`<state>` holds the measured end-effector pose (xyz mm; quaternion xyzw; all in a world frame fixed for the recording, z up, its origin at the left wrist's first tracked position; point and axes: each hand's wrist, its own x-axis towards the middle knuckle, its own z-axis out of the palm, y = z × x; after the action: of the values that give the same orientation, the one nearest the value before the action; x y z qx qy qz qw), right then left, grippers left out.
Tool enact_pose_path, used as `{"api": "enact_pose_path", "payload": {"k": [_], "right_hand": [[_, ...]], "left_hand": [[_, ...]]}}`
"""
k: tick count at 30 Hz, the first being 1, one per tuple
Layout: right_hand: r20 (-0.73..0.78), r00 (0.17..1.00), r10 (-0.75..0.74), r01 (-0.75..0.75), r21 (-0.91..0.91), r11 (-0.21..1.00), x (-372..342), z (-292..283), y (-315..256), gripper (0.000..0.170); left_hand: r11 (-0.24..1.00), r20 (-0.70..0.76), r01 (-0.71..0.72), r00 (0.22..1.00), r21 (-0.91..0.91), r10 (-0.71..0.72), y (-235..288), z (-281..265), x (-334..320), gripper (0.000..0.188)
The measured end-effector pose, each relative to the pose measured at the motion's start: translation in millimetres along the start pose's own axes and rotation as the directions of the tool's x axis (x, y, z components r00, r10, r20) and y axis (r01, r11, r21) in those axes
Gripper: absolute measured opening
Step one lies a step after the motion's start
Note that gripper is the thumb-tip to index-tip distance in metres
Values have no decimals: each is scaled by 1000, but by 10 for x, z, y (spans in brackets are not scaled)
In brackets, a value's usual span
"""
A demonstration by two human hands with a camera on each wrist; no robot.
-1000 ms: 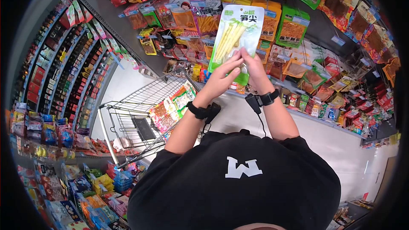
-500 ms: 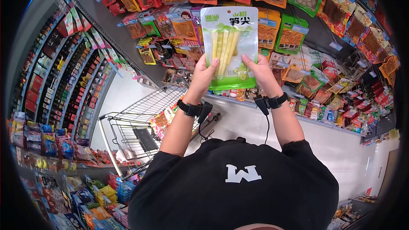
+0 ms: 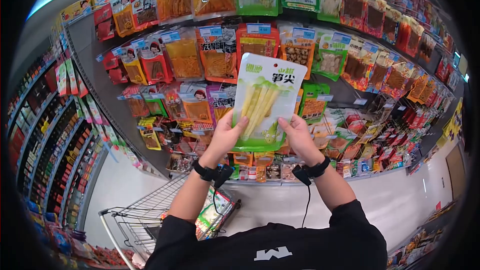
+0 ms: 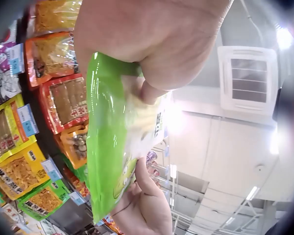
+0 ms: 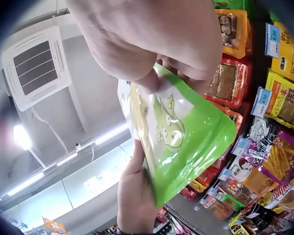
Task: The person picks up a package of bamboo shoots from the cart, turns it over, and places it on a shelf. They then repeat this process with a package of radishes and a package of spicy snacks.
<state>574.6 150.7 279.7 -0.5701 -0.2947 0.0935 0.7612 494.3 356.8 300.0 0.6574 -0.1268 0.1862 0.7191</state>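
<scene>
Both hands hold up a white and green packet of bamboo shoot tips, its printed front facing the person and pale yellow shoots showing through. The left hand grips the lower left edge with its thumb on the front and the fingers behind. At the lower right edge the right hand pinches the packet the same way. In the left wrist view the packet's green bottom shows from below, with the right hand beyond it. The right wrist view shows the left hand across the packet.
Behind the packet stands a rack of hanging snack packets with blue price tags. A wire shopping cart holding several packages stands at the lower left. Further left are curved shelves of goods. Pale floor lies at the right.
One second ago the hands were close together at the packet's bottom; they have since spread to its two side edges. The head view has tilted up, showing more of the rack.
</scene>
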Motion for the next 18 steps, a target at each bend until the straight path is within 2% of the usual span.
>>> {"api": "enact_pose_path", "payload": {"k": [2,4,6,8,10,11,12,14,18], "right_hand": [[13,999,-29,28,51,998,170,-12,-155,31],[16,998,-54,53,31,998,320,-21,-400,31],[91,991,-97,99,-15,995,464,-24,-705,31],[92,982,-166,172,-54,984,669,-43,-962,32],[98,976,-196,204,-82,976,916,-101,-1189,32],[114,966,-233,241,-66,968,1061,-114,-1299,31],[115,963,-242,251,-66,966,1195,-110,-1434,31],[136,978,-155,152,37,988,1442,-98,-1656,29],[156,971,-179,182,-3,983,2096,-188,-1887,29]], "left_hand": [[999,111,-18,994,-35,21,157,-29,205,39],[995,107,-79,991,-55,84,312,13,396,38],[991,113,-38,992,-130,52,465,35,598,36],[987,128,-20,991,-161,41,690,95,799,34],[959,160,34,987,-282,12,820,132,1061,32],[958,166,-7,984,-287,57,891,153,1210,29],[959,169,-15,983,-283,65,957,150,1393,29],[964,184,-52,978,-260,102,1071,112,1734,29],[975,144,-38,987,-221,71,1343,35,2242,24]]}}
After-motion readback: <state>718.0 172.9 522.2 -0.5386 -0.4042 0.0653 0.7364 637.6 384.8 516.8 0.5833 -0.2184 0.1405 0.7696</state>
